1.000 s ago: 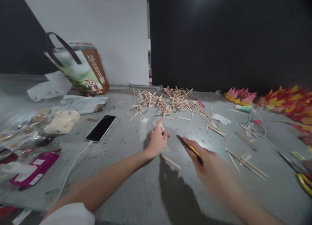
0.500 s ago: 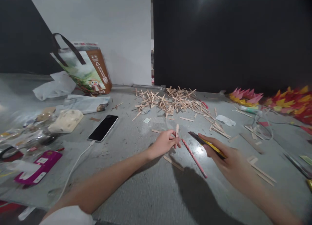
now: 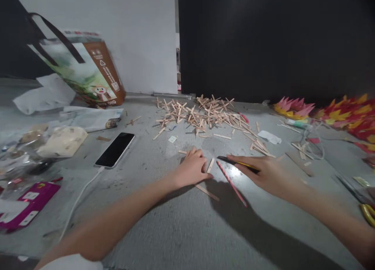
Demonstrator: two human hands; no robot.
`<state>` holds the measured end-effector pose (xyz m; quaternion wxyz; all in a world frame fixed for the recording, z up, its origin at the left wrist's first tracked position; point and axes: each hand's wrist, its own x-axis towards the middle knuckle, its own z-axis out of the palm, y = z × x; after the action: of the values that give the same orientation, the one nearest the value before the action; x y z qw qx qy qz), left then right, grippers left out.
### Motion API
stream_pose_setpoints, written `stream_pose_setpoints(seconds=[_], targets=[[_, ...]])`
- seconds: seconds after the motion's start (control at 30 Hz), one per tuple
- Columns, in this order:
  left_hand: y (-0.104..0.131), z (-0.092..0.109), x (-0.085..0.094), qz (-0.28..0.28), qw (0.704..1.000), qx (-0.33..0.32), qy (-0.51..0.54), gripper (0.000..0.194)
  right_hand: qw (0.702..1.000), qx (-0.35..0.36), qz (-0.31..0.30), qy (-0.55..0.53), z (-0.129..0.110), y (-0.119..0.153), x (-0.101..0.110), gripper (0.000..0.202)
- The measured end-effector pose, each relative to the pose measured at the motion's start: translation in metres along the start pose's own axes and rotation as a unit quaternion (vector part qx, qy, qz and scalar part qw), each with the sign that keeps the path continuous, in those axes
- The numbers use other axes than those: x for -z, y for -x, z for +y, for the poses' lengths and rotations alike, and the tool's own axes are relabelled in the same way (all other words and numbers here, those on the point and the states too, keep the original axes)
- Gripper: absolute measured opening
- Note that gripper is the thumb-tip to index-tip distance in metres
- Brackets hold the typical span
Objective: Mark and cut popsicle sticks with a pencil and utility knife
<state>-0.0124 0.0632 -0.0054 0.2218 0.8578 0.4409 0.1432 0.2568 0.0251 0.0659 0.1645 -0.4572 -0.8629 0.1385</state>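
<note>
My left hand (image 3: 191,168) is low at the tabletop, fingers curled and thumb stretched out, keeping hold of a short wooden craft stick (image 3: 211,165). The stick's lower end is partly hidden by the thumb. In my right hand (image 3: 268,174) is a yellow-and-black utility knife (image 3: 246,166), its tip pointing left toward the stick but apart from it. Between the hands lies a thin red pencil (image 3: 233,185). Another craft stick (image 3: 207,192) lies just below my left hand, and one more (image 3: 183,152) pokes out behind it.
A heap of crossed craft sticks (image 3: 202,114) spreads at the back. Left of my arm lie a phone (image 3: 115,150) on a white cable, a purple packet (image 3: 32,203) and a carrier bag (image 3: 84,73). Pink and red paper flowers (image 3: 294,107) and yellow-handled scissors (image 3: 367,213) are right.
My left hand has lowered the craft stick from upright to a slant near the table, its thumb now spread. My right hand has brought the knife left, closer to the stick. The view has shifted.
</note>
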Motion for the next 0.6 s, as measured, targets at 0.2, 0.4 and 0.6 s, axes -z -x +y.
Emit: stream_pose_setpoints(seconds=[0.2, 0.4, 0.6], targets=[[-0.004, -0.011, 0.004, 0.003, 0.999, -0.050, 0.008, 0.051, 0.993, 0.044, -0.106, 0.001, 0.020, -0.019, -0.011, 0.037], [-0.007, -0.021, 0.002, -0.001, 0.998, -0.058, 0.022, 0.051, 0.990, 0.051, -0.126, 0.026, 0.025, -0.028, -0.015, 0.041], [-0.008, -0.022, 0.000, 0.000, 0.999, -0.052, 0.015, 0.054, 0.988, 0.062, -0.140, 0.037, 0.029, -0.027, -0.021, 0.042]])
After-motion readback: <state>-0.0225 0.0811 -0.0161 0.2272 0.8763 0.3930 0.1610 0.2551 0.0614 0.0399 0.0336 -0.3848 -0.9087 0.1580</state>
